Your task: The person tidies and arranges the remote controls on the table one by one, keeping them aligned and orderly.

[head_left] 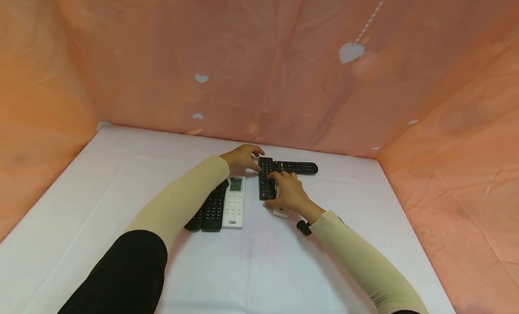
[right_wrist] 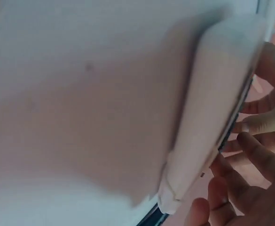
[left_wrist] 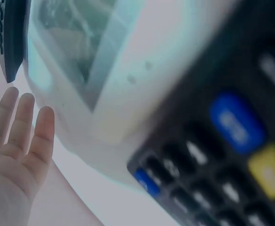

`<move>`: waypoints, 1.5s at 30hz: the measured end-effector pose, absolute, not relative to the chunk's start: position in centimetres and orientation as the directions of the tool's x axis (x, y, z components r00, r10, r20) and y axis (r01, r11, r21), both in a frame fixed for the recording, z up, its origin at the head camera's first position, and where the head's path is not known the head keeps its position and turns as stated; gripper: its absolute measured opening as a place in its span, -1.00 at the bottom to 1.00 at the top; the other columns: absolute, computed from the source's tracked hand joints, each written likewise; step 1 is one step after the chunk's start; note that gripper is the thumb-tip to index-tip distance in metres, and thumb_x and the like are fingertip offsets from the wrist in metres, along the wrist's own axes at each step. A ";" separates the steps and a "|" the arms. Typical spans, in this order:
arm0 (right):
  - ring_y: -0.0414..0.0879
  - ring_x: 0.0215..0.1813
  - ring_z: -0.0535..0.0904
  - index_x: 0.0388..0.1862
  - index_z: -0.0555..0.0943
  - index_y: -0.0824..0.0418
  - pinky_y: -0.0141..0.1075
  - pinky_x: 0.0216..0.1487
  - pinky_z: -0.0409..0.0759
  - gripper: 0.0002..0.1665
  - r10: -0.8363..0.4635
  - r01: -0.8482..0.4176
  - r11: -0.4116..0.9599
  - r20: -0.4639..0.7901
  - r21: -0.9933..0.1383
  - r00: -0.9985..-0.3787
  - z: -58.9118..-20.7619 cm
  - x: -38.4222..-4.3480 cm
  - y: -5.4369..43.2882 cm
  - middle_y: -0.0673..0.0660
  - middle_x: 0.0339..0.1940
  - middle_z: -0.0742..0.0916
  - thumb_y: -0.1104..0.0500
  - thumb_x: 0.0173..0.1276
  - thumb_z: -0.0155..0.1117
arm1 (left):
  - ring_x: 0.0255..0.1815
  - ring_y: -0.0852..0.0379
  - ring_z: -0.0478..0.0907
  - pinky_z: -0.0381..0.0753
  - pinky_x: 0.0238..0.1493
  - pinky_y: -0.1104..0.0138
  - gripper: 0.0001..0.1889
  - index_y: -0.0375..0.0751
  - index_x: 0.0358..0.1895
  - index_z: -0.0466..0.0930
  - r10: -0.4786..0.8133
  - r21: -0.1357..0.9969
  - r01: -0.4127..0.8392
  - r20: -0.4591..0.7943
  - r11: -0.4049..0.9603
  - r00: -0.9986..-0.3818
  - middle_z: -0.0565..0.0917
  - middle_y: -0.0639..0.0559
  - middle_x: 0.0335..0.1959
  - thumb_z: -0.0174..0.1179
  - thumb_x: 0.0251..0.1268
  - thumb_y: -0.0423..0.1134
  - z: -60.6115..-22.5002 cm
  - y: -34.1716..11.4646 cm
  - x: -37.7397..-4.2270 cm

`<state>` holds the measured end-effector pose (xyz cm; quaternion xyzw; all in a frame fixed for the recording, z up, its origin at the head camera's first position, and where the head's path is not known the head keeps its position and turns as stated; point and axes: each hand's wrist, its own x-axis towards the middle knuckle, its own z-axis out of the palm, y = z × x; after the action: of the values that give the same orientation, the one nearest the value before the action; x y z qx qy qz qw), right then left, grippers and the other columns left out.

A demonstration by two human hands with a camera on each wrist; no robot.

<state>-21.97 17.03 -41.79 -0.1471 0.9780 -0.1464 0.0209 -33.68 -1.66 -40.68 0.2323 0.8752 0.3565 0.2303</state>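
A black remote control point(head_left: 266, 181) lies lengthwise between the two hands. My right hand point(head_left: 289, 190) grips it from the right, thumb by its near end and fingers over its upper face. At its upper left, my left hand point(head_left: 244, 157) reaches in with the thumb by its edge; in the left wrist view several fingers point(left_wrist: 19, 122) are extended. Partly covered by the right hand is a white remote point(head_left: 281, 212), whose side fills the middle of the right wrist view. Another black remote point(head_left: 300, 168) lies crosswise beyond the right hand.
Under the left forearm, a white air-conditioner remote point(head_left: 233, 206) lies beside a black remote point(head_left: 212, 210) and a second black one point(head_left: 195, 221). A small black object point(head_left: 304, 227) is by the right wrist. Orange curtains surround the white tabletop point(head_left: 251, 273).
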 end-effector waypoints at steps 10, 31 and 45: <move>0.11 -0.02 0.40 0.24 0.50 0.03 0.04 0.01 0.46 -0.11 -0.305 -0.290 0.922 -0.017 -0.255 -0.952 -41.7 -22.0 16.5 0.24 0.10 0.62 -0.14 -0.11 0.58 | 0.34 -0.07 0.39 0.33 0.37 0.10 -0.31 -0.01 0.36 0.37 0.550 0.719 0.214 -0.272 0.661 -0.790 0.48 -0.13 0.29 0.39 0.10 -0.23 -41.2 -1.4 -33.9; -0.02 -0.16 0.53 0.19 0.55 0.14 -0.20 -0.13 0.55 -0.19 -0.351 -0.337 0.828 0.054 -0.447 -0.935 -40.1 -22.2 16.7 0.19 -0.11 0.60 0.12 -0.13 0.61 | 0.20 -0.03 0.51 0.49 0.22 0.13 -0.29 -0.13 0.37 0.31 0.577 0.776 0.209 -0.232 0.595 -0.783 0.45 -0.14 0.28 0.38 0.11 -0.23 -39.0 -3.4 -33.5; -0.13 -0.27 0.69 0.20 0.51 0.18 -0.14 -0.03 0.64 -0.23 -0.355 -0.329 0.722 0.082 -0.608 -0.931 -40.0 -21.8 16.7 0.26 -0.02 0.61 0.22 -0.06 0.58 | 0.28 -0.11 0.43 0.51 0.20 0.08 -0.24 -0.09 0.45 0.21 0.592 0.815 0.192 -0.214 0.547 -0.777 0.35 -0.19 0.33 0.33 0.18 -0.20 -37.9 -4.2 -32.8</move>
<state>-21.80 16.66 -39.99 -0.1844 0.9278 -0.3237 0.0201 -32.80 -4.19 -37.92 0.2317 0.8459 0.4158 0.2406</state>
